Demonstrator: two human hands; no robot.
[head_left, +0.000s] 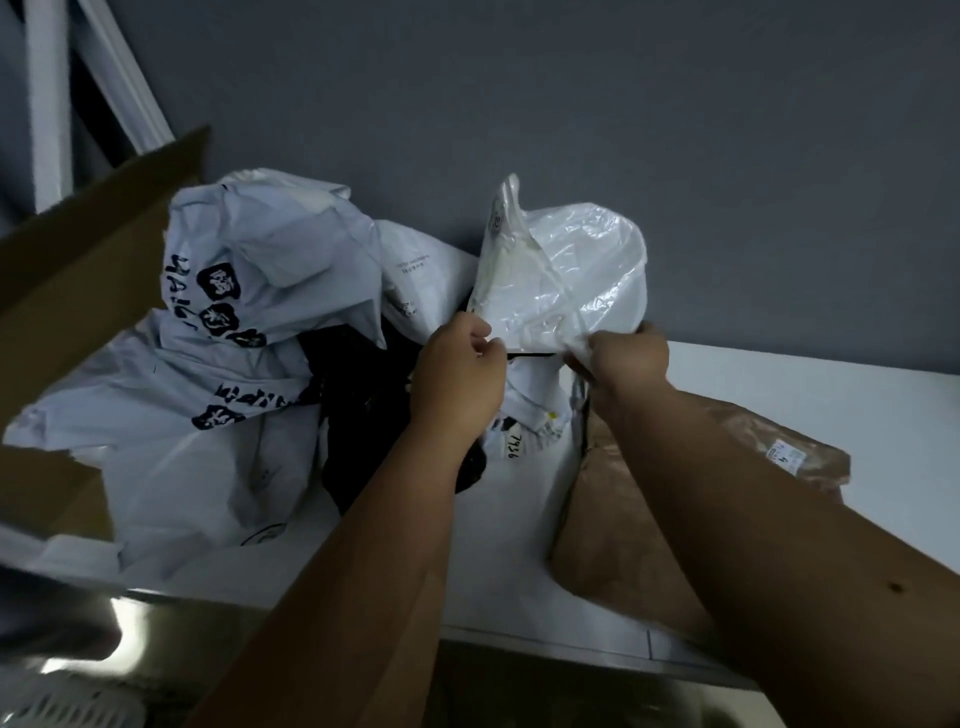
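Note:
A clear plastic bag with something white inside (566, 275) stands upright at the back of the white table (831, 395). My left hand (457, 374) pinches its lower left edge. My right hand (621, 353) grips its lower right corner. Between the two hands runs a thin dark strip, too small to identify. The bag's bottom is hidden behind my hands.
A large grey-white mailer bag with black print (249, 312) lies crumpled at the left over a black bag (358, 415). Another white parcel (421, 280) leans behind. A brown paper package (649, 499) lies at the right. A cardboard box flap (88, 260) rises at the left. The grey wall is close behind.

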